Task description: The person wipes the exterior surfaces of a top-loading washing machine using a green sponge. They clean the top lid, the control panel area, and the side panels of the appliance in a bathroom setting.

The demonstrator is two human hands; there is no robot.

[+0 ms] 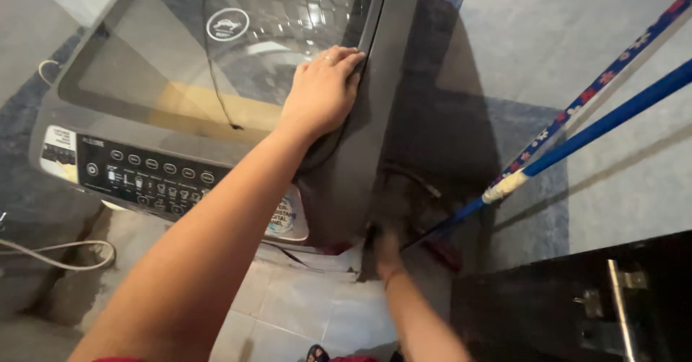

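A dark grey top-loading washing machine (pixel 346 182) stands below me, with a glass lid (pixel 180 52) showing the drum beneath. My left hand (pixel 323 91) lies on the lid's right edge, fingertips curled over the rim. My right hand (pixel 386 250) reaches down into the dark gap at the machine's right side. It is blurred and in shadow, so its grip is unclear. The lower end of a plain blue pole (pixel 598 127) comes down close to that hand.
A control panel (pixel 148 178) with several buttons runs along the machine's front. A second pole with a flower pattern (pixel 577 106) leans beside the blue one. A white cable (pixel 65 257) lies on the floor at left. A dark door with metal fittings (pixel 577 311) stands at bottom right.
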